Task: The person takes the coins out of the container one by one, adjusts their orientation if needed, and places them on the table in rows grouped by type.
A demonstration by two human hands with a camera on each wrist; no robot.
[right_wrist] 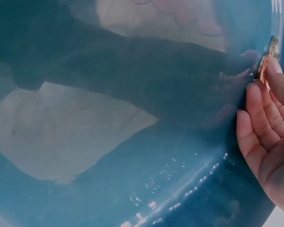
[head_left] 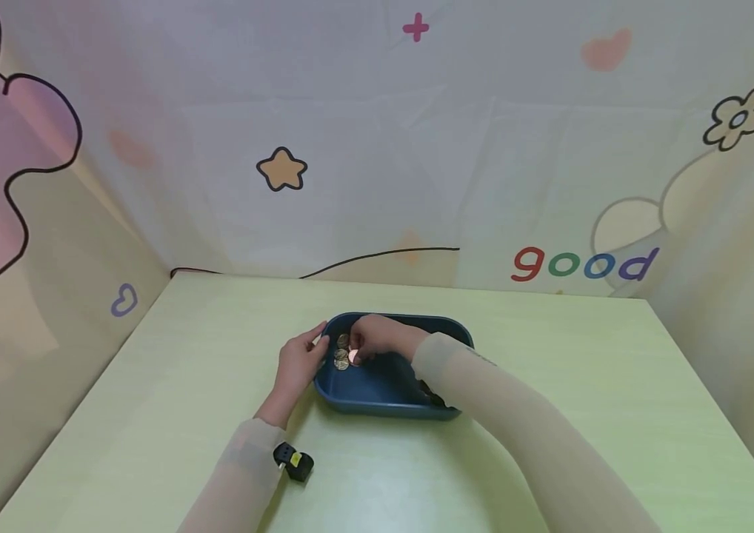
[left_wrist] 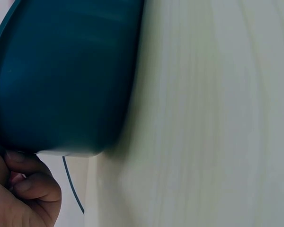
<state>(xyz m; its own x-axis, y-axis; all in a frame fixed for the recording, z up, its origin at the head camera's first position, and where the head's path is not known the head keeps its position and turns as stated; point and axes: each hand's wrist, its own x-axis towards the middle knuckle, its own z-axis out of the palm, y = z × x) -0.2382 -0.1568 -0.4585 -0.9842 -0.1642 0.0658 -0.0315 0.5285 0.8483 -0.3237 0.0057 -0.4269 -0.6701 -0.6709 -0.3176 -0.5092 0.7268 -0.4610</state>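
Note:
A dark blue tray (head_left: 377, 407) with rounded corners stands on the table. At its left end my left hand (head_left: 300, 363) holds the rim between thumb and fingers; the left wrist view shows those curled fingers (left_wrist: 38, 184) at the tray's edge. My right hand (head_left: 373, 337) reaches inside and pinches a shiny copper-coloured coin (head_left: 353, 356) near the left wall. Beside it several gold-coloured coins (head_left: 341, 364) lie close together on the tray's floor. In the right wrist view the pinched coin (right_wrist: 262, 68) is tilted on edge, touching or close to another coin (right_wrist: 274, 47).
Some dark items (head_left: 433, 397) sit in the tray's front right corner, partly hidden by my right sleeve (head_left: 484, 377). The pale green table (head_left: 204, 370) extends around the tray. A printed cloth (head_left: 377, 163) hangs behind and at both sides.

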